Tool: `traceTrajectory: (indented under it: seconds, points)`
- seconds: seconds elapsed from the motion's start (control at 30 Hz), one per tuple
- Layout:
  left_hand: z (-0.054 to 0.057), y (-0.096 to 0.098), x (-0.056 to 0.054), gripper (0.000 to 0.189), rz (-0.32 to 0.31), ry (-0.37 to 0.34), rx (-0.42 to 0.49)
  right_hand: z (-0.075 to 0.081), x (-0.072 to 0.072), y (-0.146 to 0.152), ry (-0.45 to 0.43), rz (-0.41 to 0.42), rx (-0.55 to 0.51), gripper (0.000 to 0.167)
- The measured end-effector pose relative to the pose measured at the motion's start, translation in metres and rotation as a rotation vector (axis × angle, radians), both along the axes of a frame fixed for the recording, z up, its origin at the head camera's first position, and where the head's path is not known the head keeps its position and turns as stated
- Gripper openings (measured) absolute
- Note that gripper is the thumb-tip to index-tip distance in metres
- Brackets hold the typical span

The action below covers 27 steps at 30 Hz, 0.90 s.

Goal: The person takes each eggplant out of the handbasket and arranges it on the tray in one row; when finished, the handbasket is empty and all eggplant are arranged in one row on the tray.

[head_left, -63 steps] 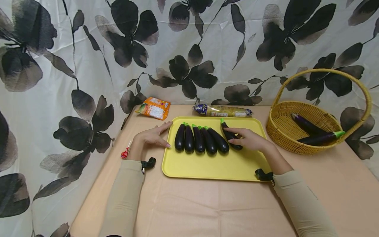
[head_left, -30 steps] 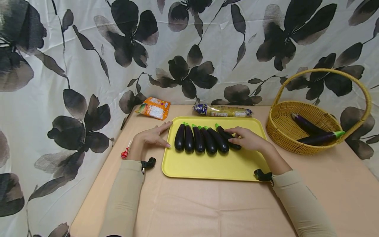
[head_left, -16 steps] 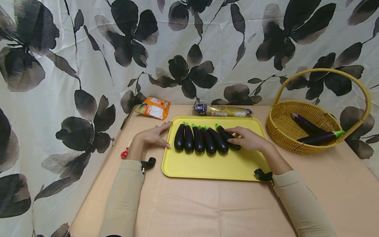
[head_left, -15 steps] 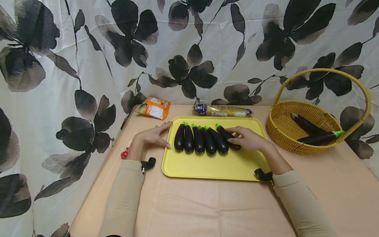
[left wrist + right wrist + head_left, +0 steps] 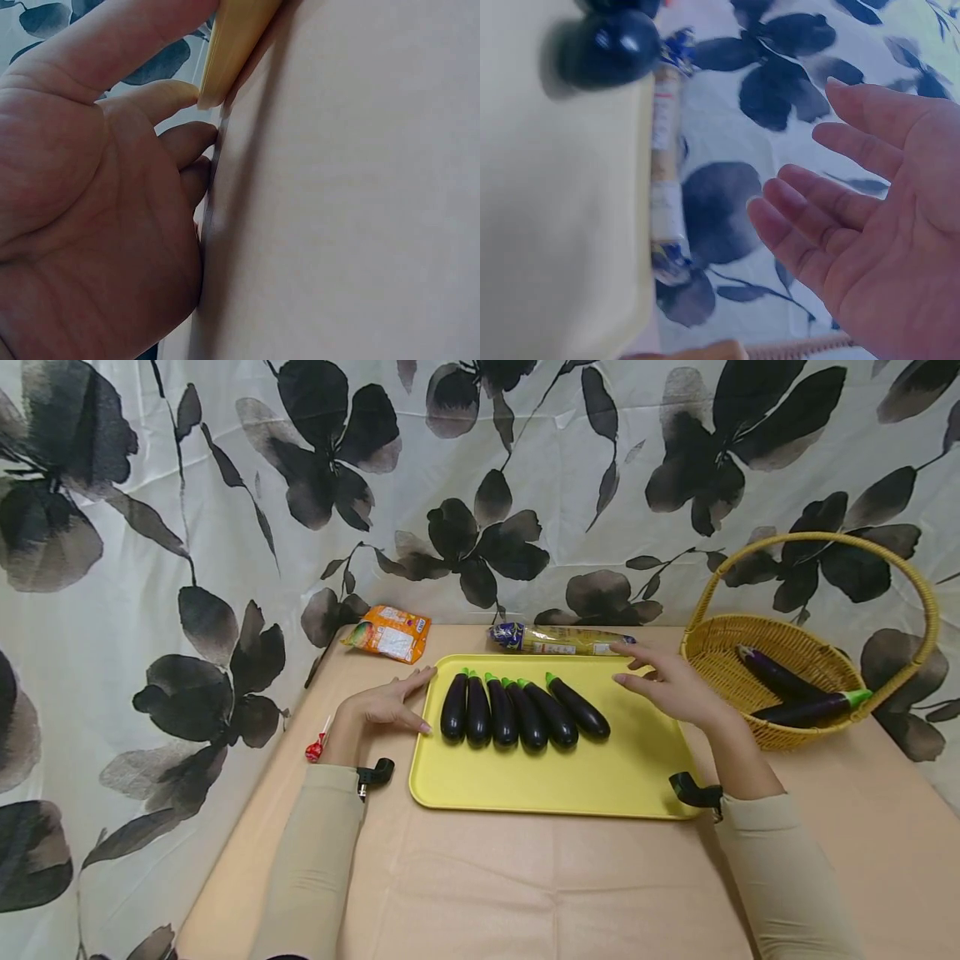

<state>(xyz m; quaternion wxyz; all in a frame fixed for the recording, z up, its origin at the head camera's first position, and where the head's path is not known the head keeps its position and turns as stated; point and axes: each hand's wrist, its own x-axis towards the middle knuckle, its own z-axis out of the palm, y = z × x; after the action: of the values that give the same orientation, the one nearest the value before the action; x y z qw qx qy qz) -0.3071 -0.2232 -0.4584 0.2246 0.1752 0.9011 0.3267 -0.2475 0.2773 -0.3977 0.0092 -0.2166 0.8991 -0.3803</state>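
Note:
My left hand (image 5: 382, 702) rests at the left edge of the yellow tray (image 5: 517, 785), fingers extended. The left wrist view shows its thumb (image 5: 120, 45) reaching over the tray's edge (image 5: 232, 52), with the index finger touching the outside. Several dark purple eggplants (image 5: 504, 713) with green stems lie side by side on the tray. The rightmost eggplant (image 5: 577, 706) slants, stem toward the back left. My right hand (image 5: 675, 689) is over the tray's back right corner, near the basket, holding nothing; its fingers are spread and relaxed, as in the right wrist view.
A wicker basket (image 5: 720, 718) with a tall handle stands to the right of the tray, two eggplants (image 5: 780, 675) inside. Behind the tray lie an orange packet (image 5: 393, 633) and a long plastic-wrapped package (image 5: 555, 640). A red-wrapped candy (image 5: 316, 748) lies by the left wrist.
My right hand slid the rightmost eggplant left toward the row, then let go of it and moved right toward the basket. The left hand stayed at the tray's edge.

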Motion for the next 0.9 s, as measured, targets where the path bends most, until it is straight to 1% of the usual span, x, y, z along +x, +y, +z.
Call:
traceTrajectory:
  seconds: [0.13,0.27,0.43,0.5,0.57,0.73,0.9]
  points:
    - [0.000,0.000,0.000,0.128,-0.003,-0.002,-0.004,0.010,0.004,0.013,0.001,-0.065,-0.028,0.057]
    - [0.002,0.001,0.000,0.129,0.002,-0.006,-0.012,0.017,0.005,0.026,0.060,-0.100,-0.018,0.056]
    - [0.003,0.002,0.000,0.128,0.002,-0.011,-0.015,0.023,0.005,0.041,0.072,-0.151,-0.023,0.059]
    - [0.002,0.002,0.000,0.128,0.001,-0.010,-0.013,0.023,0.003,0.048,0.068,-0.171,-0.025,0.060]
    - [0.002,0.001,0.000,0.128,0.000,-0.007,-0.015,0.022,0.001,0.057,0.083,-0.184,-0.018,0.060]
    - [0.000,0.001,0.000,0.128,0.000,-0.002,-0.016,0.016,-0.007,0.084,0.145,-0.210,0.046,0.056]
    - [0.000,0.000,0.000,0.128,-0.003,0.004,-0.014,0.008,-0.018,0.114,0.158,-0.212,0.116,0.053]
